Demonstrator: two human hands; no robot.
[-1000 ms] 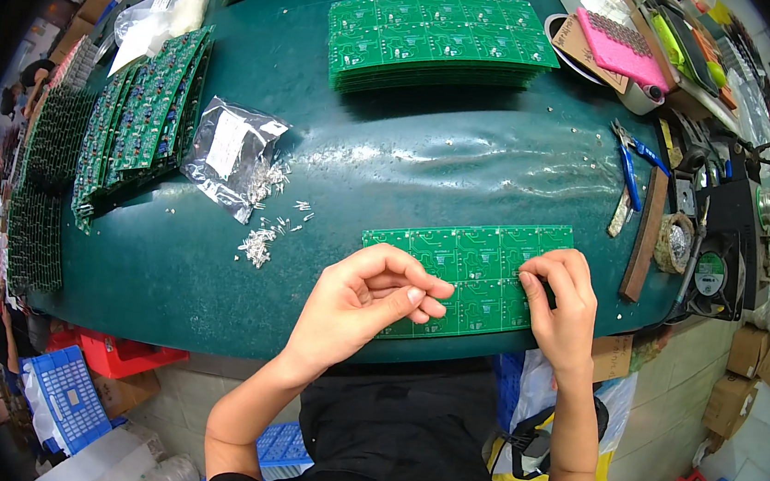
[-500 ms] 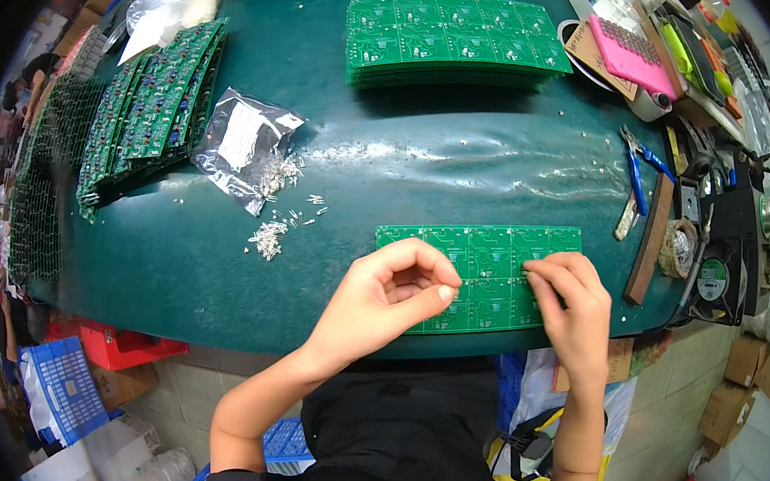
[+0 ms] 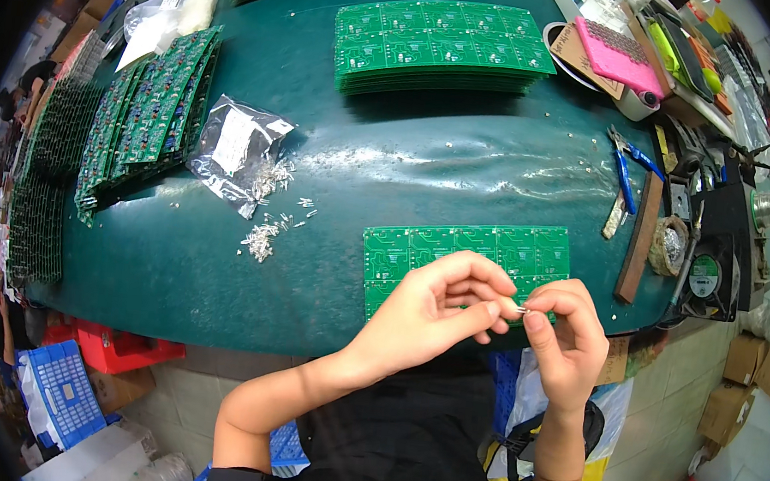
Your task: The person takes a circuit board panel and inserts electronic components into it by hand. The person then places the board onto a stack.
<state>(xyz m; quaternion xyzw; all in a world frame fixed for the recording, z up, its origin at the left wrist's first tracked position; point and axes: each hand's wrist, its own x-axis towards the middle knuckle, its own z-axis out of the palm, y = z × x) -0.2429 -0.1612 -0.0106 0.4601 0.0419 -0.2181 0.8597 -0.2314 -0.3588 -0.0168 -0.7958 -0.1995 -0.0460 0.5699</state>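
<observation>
My right hand (image 3: 569, 346) pinches a small leaded component (image 3: 521, 310) between thumb and forefinger; its thin silvery part shows at the fingertips. My left hand (image 3: 443, 306) is closed, with its curled fingertips close against the same piece. Whatever else lies inside those fingers is hidden. Both hands are over the near edge of a green circuit board panel (image 3: 386, 264), which lies flat on the table and is partly covered by them. Away to the left, a heap of similar loose components (image 3: 260, 240) lies beside an opened clear plastic bag (image 3: 232, 147).
Stacked bare green panels (image 3: 441, 46) stand at the far side. Populated boards (image 3: 142, 115) lean in rows on the left. Blue-handled cutters (image 3: 626, 176), a wooden strip (image 3: 645, 238), a solder reel (image 3: 768, 211) and a small black fan (image 3: 706, 276) lie along the right.
My hands have come together near the panel's front edge. The left hand moved right, and the right hand drew back toward me, with a component now visible between the fingertips.
</observation>
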